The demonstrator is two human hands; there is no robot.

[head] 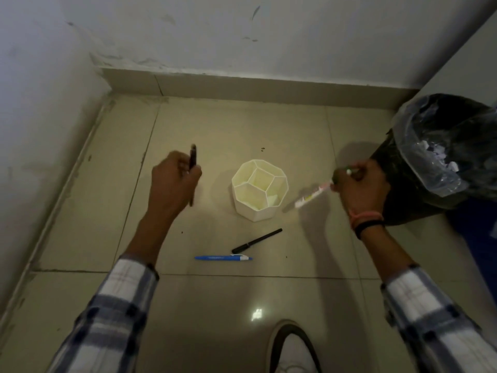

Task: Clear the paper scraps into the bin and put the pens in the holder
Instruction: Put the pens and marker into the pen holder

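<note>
A white pen holder (259,208) with several compartments stands on the tiled floor, nothing visible inside it. My left hand (172,184) is left of it, closed around a dark pen (193,157) held upright. My right hand (360,189) is right of the holder, gripping a white pen with pink print (312,196) that points down-left; a second pen tip (348,171) shows at the fingers. A black pen (256,240) and a blue pen (223,257) lie on the floor in front of the holder. The bin (441,157) with a black liner holds paper scraps (441,157).
Walls (242,36) close the corner at the back and left. A white panel (473,57) rises behind the bin. A blue object (481,232) lies at the right edge. My shoe (291,348) is at the bottom centre.
</note>
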